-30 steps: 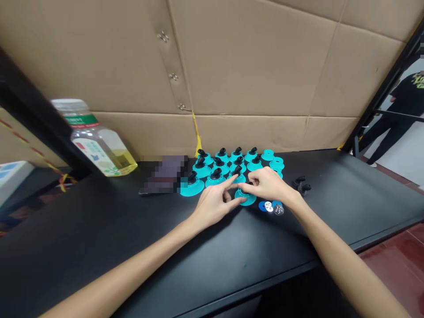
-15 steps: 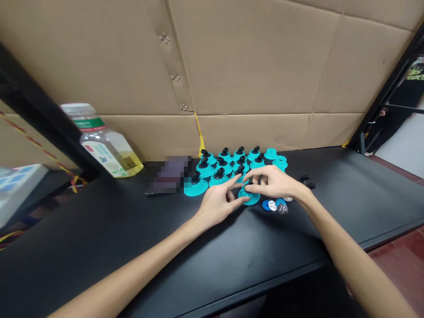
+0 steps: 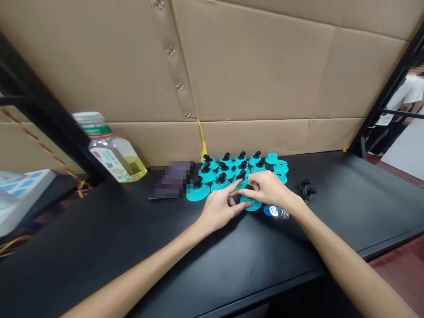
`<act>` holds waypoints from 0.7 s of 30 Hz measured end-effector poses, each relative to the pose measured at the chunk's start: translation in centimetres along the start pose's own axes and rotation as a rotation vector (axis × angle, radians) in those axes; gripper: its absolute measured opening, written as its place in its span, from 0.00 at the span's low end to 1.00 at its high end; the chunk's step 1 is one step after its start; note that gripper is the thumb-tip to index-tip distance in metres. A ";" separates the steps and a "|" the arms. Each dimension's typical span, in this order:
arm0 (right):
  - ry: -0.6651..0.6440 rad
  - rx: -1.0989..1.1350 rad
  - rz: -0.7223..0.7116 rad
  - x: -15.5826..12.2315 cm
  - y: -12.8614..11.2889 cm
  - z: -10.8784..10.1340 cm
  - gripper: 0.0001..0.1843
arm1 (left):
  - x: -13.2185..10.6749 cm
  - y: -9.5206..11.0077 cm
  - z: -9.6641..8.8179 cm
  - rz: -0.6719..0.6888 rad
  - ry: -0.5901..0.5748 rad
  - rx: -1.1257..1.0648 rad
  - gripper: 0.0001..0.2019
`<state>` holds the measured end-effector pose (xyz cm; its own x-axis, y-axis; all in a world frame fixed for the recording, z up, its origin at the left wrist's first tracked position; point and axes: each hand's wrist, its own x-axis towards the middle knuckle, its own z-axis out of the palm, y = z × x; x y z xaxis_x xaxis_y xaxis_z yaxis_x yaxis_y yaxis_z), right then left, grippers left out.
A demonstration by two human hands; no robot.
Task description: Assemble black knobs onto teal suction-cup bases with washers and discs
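My left hand (image 3: 216, 206) steadies a teal cone-shaped base (image 3: 253, 205) on the table, its thumb and forefinger at the side of the rim. Over the same base, my right hand (image 3: 273, 191) has its fingers closed on a small black elbow-shaped piece (image 3: 249, 189) at the top. My fingers partly hide that piece. Behind and left of my hands stand rows of teal bases with black tops (image 3: 221, 180). Several plain teal bases (image 3: 271, 158) lie at the back right. Near my right wrist are a blue disc (image 3: 266, 210), a silver disc (image 3: 274, 210) and a clear disc (image 3: 284, 214).
Loose black elbow-shaped pieces (image 3: 307, 191) lie on the black table (image 3: 212, 260) to the right. On the left are a dark phone (image 3: 174, 179) and a bottle (image 3: 114, 157) of yellow liquid. A cardboard wall (image 3: 258, 70) closes off the back; people stand beyond the right frame.
The view has shifted slightly, so the table contents sit lower. My right hand's fingers have curled in more over the top of the base; my left hand keeps its place at the rim.
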<state>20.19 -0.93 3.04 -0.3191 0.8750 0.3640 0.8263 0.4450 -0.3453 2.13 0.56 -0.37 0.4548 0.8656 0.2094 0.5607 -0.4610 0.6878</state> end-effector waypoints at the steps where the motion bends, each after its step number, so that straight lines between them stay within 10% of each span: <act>1: 0.011 -0.032 -0.001 0.0 0.0 0.1 0.19 | 0.0 0.0 0.0 0.001 -0.006 -0.003 0.40; 21: 0.009 -0.140 0.227 -0.1 -0.1 -1.1 0.36 | 0.0 0.1 -0.1 0.000 -0.026 -0.079 0.38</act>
<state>20.65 -1.30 3.99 -0.1145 0.9475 0.2986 0.9326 0.2060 -0.2962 2.10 0.56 -0.21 0.4734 0.8596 0.1922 0.5047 -0.4436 0.7406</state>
